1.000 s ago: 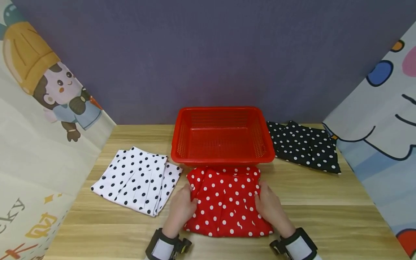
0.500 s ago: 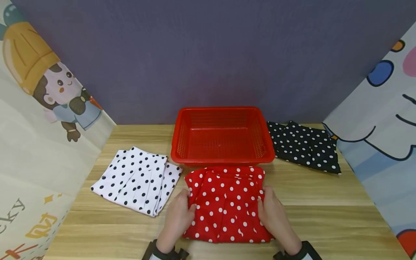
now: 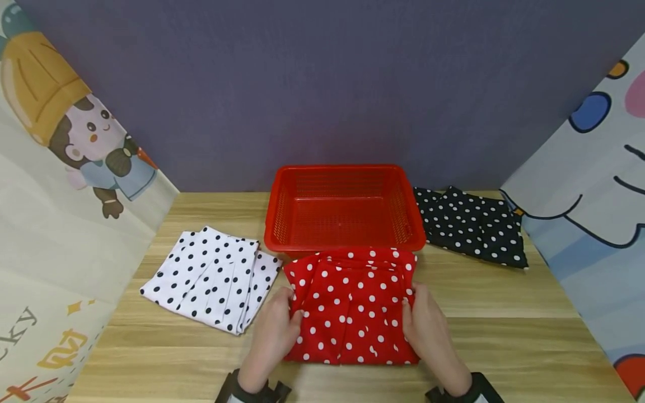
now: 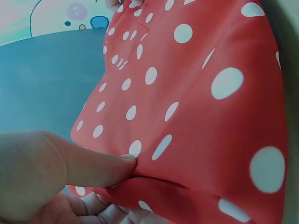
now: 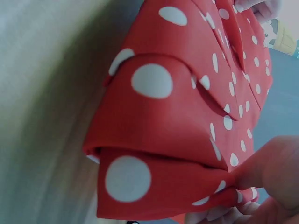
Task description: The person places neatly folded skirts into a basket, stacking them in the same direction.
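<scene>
A folded red cloth with white polka dots [image 3: 353, 313] is held between both hands, in front of the red basket [image 3: 347, 246]. My left hand [image 3: 274, 330] pinches its left side, thumb on top and fingers underneath, as the left wrist view shows. On the opposite side my right hand [image 3: 428, 330] pinches the cloth the same way; in the right wrist view its thumb [image 5: 261, 168] presses a folded layer. The cloth's far edge overlaps the basket's near rim in the head view. Fingers under the cloth are partly hidden.
A folded white cloth with black dots [image 3: 216, 280] lies on the wooden table [image 3: 504, 336] at left. Behind right, next to the basket, lies a black cloth with white dots [image 3: 473, 229]. A dark grey panel [image 3: 342, 84] stands behind, with printed side panels left and right.
Both hands have kept their grip on the red cloth. It first came slightly toward the person, then rose and moved forward, its far edge now overlapping the basket's front rim.
</scene>
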### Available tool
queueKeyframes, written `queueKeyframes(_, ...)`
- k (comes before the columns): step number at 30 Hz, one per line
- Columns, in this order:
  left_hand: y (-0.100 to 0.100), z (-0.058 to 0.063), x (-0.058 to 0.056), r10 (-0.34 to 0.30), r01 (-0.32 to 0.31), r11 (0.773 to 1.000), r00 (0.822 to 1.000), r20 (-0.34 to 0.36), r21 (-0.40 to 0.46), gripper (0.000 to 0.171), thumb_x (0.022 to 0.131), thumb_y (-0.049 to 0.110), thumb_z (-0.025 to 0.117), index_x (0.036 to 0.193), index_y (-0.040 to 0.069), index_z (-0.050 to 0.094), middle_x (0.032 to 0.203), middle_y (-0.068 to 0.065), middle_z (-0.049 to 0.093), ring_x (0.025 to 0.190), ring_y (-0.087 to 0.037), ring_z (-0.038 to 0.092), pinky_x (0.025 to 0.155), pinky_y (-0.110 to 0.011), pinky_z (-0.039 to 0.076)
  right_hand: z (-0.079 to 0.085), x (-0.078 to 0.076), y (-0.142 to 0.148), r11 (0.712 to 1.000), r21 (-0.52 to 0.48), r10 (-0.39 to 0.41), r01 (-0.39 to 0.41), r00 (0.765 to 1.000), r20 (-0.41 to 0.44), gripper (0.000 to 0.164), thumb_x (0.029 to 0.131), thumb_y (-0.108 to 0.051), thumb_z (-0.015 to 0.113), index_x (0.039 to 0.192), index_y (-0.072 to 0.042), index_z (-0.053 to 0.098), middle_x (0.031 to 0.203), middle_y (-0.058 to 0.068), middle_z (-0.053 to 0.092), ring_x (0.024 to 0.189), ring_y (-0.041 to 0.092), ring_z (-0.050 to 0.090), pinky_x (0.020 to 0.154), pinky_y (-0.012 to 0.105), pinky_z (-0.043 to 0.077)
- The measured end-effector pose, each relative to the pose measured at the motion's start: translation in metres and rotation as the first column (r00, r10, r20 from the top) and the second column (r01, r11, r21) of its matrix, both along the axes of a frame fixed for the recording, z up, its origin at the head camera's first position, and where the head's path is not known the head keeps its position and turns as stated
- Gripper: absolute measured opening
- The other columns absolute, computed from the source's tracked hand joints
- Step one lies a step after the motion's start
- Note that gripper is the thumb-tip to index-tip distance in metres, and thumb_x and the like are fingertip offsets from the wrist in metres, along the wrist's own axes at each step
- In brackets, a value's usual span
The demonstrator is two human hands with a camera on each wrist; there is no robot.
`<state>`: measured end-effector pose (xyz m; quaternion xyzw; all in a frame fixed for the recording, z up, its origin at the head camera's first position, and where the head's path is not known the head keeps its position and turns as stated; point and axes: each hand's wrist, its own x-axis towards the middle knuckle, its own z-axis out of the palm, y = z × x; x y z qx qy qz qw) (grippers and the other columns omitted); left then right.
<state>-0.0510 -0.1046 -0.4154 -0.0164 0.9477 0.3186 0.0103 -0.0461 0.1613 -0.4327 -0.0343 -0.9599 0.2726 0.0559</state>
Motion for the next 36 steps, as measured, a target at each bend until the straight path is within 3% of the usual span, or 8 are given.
queueKeyframes(10, 0.001, 0.012, -0.017, 0.010, -0.008, 0.998, 0.999, -0.038, 0.056, 0.036, 0.076, 0.006, 0.071, 0.107, 0.003, 0.052, 0.095, -0.010, 0.063, 0.072, -0.015, 0.058, 0.060, -0.030, 0.052, 0.010, -0.020, 0.004, 0.998, -0.018, 0.052, -0.054, 0.994, -0.100, 0.042, 0.083, -0.005, 0.063, 0.117, 0.002, 0.039, 0.101, 0.020, 0.056, 0.082, 0.028, 0.061, 0.066, 0.044, 0.054)
queueKeyframes(22, 0.005, 0.021, -0.046, 0.039, -0.030, 0.999, 0.977, -0.210, 0.045, 0.036, 0.079, 0.012, 0.069, 0.109, 0.001, 0.054, 0.094, -0.011, 0.064, 0.071, -0.018, 0.058, 0.059, -0.031, 0.051, 0.027, -0.057, 0.007, 0.998, -0.026, 0.062, -0.065, 0.992, -0.109, 0.045, 0.085, -0.007, 0.060, 0.121, 0.003, 0.036, 0.109, 0.024, 0.054, 0.087, 0.034, 0.061, 0.070, 0.050, 0.053)
queueKeyframes(31, 0.005, 0.027, -0.073, 0.050, -0.043, 0.999, 0.963, -0.263, 0.033, 0.034, 0.080, 0.012, 0.067, 0.109, 0.000, 0.057, 0.093, -0.014, 0.065, 0.072, -0.023, 0.060, 0.059, -0.034, 0.052, 0.035, -0.082, 0.007, 0.997, -0.015, 0.077, -0.080, 0.986, -0.146, 0.044, 0.086, -0.008, 0.059, 0.122, 0.005, 0.036, 0.111, 0.025, 0.052, 0.090, 0.036, 0.059, 0.072, 0.053, 0.052)
queueKeyframes(36, 0.004, 0.034, -0.087, 0.031, -0.028, 1.000, 0.964, -0.263, 0.014, 0.033, 0.080, 0.012, 0.067, 0.108, 0.000, 0.058, 0.091, -0.014, 0.065, 0.073, -0.024, 0.061, 0.060, -0.037, 0.053, 0.039, -0.094, 0.007, 0.995, 0.013, 0.101, -0.101, 0.968, -0.228, 0.042, 0.084, -0.006, 0.060, 0.119, 0.007, 0.040, 0.110, 0.025, 0.053, 0.092, 0.037, 0.058, 0.076, 0.054, 0.050)
